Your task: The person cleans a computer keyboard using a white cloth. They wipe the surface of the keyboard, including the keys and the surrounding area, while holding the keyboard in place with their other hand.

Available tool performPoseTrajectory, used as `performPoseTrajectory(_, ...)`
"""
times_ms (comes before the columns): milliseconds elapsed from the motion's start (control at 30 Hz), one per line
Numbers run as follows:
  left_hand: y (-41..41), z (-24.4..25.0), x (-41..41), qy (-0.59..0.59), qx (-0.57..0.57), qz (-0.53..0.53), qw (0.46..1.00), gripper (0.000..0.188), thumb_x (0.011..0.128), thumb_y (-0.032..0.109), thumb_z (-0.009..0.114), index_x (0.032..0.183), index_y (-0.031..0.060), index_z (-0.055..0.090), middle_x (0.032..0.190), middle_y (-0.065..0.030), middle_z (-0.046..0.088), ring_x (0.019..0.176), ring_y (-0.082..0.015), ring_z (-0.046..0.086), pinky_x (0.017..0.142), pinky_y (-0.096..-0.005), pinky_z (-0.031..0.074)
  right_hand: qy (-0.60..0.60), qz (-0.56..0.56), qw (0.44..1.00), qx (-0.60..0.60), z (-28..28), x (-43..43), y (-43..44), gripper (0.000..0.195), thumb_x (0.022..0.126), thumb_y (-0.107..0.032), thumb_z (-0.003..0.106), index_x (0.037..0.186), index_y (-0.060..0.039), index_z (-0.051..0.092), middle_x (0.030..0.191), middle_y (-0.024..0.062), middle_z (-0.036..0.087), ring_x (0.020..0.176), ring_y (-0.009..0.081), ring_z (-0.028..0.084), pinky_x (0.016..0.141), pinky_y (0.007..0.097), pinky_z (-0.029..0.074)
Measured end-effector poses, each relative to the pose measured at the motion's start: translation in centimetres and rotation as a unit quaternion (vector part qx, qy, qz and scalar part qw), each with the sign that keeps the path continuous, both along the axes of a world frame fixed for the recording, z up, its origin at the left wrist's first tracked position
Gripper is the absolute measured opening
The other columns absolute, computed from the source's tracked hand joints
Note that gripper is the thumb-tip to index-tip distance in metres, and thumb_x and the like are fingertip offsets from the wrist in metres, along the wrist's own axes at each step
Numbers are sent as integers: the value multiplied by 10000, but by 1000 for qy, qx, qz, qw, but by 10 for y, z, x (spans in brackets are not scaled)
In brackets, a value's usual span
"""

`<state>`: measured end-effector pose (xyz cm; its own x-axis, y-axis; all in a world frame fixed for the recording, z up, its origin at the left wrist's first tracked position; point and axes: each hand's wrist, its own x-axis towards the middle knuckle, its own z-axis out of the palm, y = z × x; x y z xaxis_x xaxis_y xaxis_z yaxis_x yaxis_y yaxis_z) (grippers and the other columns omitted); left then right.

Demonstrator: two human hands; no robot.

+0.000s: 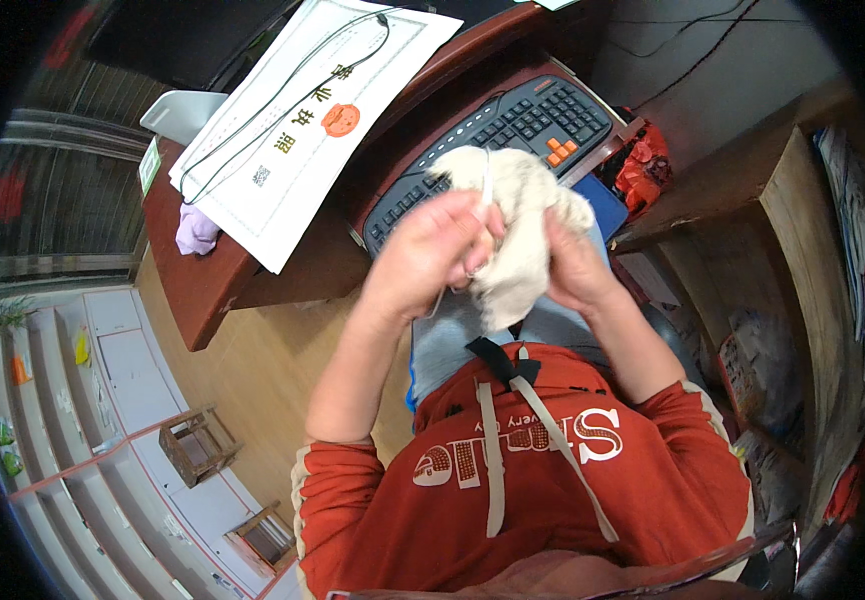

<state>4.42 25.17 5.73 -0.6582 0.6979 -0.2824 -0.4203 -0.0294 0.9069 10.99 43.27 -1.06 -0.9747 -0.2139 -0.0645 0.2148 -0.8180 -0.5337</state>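
Observation:
Above my lap, between my two hands, is a cream furry item with darker patches, perhaps a soft toy or a piece of plush; its exact kind is unclear. My left hand has its fingers bent together at the near-left side of the plush, on a thin white strip that runs up over it. A small shiny bit shows by those fingertips, too blurred to name. On the right side, my right hand grips the plush, thumb upward. Part of the plush hangs down over my jeans.
A black keyboard with orange arrow keys lies on the desk's pull-out tray, just beyond the plush. Printed sheets and a black cable lie on the brown desk. A wooden cabinet stands at right; wooden stools and shelves at left.

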Motion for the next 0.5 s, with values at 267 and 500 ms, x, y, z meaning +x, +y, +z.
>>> performPoseTrajectory(267,4,-30,38,300,-189,16,935,269,958,82,464,1163,-11,611,1065,-109,684,1028,-149,609,926,-313,464,-22,-119,987,104,10,-8,-35,386,918,-94,665,1278,-36,537,1177,74,629,1061,166,618,919,313,516)
performPoseTrajectory(500,-4,-34,70,165,-172,-30,971,174,984,105,469,868,17,564,652,-12,474,573,-101,442,547,-270,387,-71,-193,975,82,-9,-65,12,332,948,-224,634,1222,-46,571,1082,102,680,935,203,690,782,353,594)
